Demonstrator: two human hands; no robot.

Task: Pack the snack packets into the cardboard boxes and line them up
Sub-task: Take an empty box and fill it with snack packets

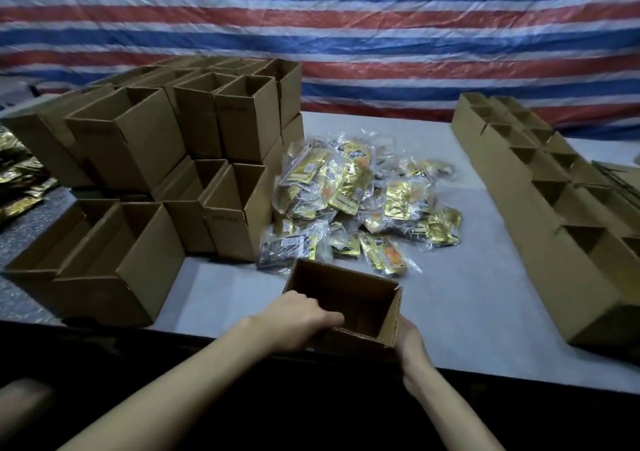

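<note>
A small open cardboard box (360, 298) stands at the table's near edge, and nothing shows inside it. My left hand (298, 319) grips its near-left wall, fingers curled over the rim. My right hand (410, 350) holds the box's right side from below, its fingers hidden behind the cardboard. Just beyond the box lies a heap of gold and clear snack packets (363, 197) on the white table (460, 298).
Stacked open cardboard boxes (194, 159) fill the left half of the table. Two rows of open boxes (554, 201) run along the right side toward me. More gold packets (20, 180) lie at the far left. A striped tarp (415, 52) hangs behind.
</note>
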